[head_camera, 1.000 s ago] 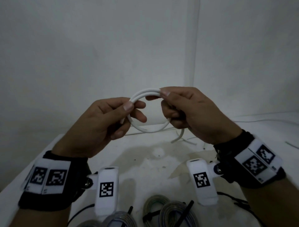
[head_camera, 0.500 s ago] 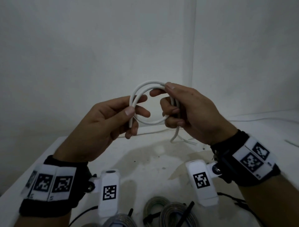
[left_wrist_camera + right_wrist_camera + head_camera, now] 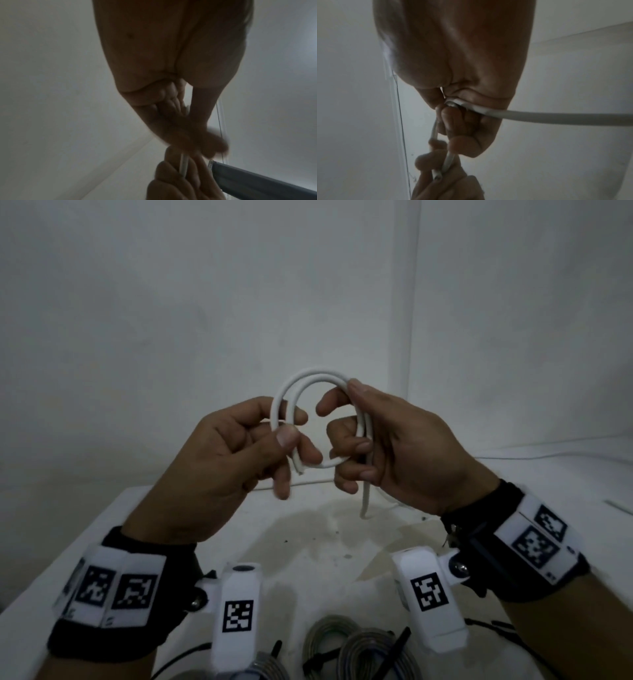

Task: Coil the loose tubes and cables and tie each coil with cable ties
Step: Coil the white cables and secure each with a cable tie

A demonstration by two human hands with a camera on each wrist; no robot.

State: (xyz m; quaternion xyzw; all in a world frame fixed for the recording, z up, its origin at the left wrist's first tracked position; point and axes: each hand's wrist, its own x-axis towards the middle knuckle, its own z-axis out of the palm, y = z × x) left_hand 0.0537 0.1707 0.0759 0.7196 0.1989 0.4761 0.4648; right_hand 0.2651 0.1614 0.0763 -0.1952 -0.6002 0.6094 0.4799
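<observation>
Head view first: both hands are up at the centre of the frame with a white tube point(image 3: 310, 378) bent into a double loop between them. The left hand point(image 3: 219, 460) pinches the loop's left side, thumb pressed over the two strands against curled fingers, and a cut end point(image 3: 299, 470) pokes out just below that thumb. The right hand point(image 3: 397, 446) wraps the right side, fingers curled round both strands, thumb on top; a loose tail point(image 3: 364, 501) hangs below it toward the white table point(image 3: 191, 508). Along the bottom edge lie grey coils point(image 3: 359, 645), already wound, with black cable ties point(image 3: 394, 648) among them. My read: winding is nearly done here, and doing it well means keeping the strands side by side, feeding the tail round at the same loop size, and not easing either pinch until a tie is on.

Left wrist view: dim and blurred. Curled fingers point(image 3: 175, 102) sit under the palm; the tube point(image 3: 183, 167) shows lower centre, held by the other hand.

Right wrist view: clearer. Fingers point(image 3: 462, 132) fold tight over the tube point(image 3: 556, 118), which runs off the right edge, while the cut end point(image 3: 437, 175) sits at lower centre in the left hand's fingertips.
</observation>
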